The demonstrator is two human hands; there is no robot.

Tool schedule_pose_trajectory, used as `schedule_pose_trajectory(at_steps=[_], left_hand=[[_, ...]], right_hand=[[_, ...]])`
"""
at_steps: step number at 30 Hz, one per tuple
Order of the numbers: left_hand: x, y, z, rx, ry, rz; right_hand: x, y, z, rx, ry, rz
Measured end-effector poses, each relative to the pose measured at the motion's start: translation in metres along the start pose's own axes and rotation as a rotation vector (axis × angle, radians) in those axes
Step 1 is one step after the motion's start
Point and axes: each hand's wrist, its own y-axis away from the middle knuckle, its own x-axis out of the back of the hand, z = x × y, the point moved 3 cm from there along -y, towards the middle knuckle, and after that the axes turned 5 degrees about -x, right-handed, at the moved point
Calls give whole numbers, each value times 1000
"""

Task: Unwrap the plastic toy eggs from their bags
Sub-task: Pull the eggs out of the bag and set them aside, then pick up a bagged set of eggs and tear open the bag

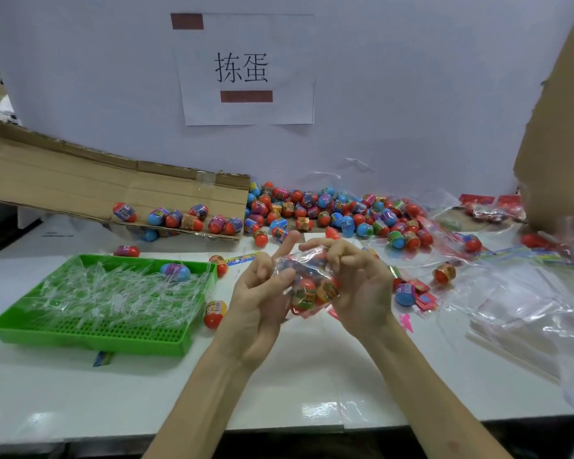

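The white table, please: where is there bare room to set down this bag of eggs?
Free: the near strip of the white table, from the green plastic tray rightward. Crowded: loose red-and-blue plastic eggs at the back, clear plastic bags on the right.

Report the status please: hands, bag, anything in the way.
Left hand and right hand both grip the clear bag. Toy eggs still inside it. Loose eggs and empty bags around, none blocking.
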Motion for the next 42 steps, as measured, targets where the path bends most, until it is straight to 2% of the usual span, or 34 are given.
schedule_pose_trajectory(at_steps=[3,5,11,16,22,27,32,35,37,39,42], left_hand=[[-1,1,1,-31,47,28],[-2,2,3,-29,84,50],[-5,3,7,0,163,61],[-7,1,11,-13,142,62],[-8,3,6,-5,170,53],[-11,-3,-10,6,309,173],[-19,-12,-21,-30,280,388],[-21,-16,-25,-40,212,452],[-17,-14,-22,-45,116,493],[-10,-12,-13,-73,-21,508],[-2,-11,5,-131,-245,494]], right_hand=[[-4,0,4,66,227,99],[-4,-1,5,42,266,132],[-7,2,4,-165,-58,28],[-3,2,6,-227,-163,14],[-4,0,12,-262,-458,-4],[-6,-2,13,-212,-622,-29],[-7,-3,10,-165,-666,-54],[-4,-2,10,-166,-628,-40],[1,-2,8,-196,-501,-14],[7,-5,0,-235,-245,16],[11,-10,-16,-240,289,-46]])
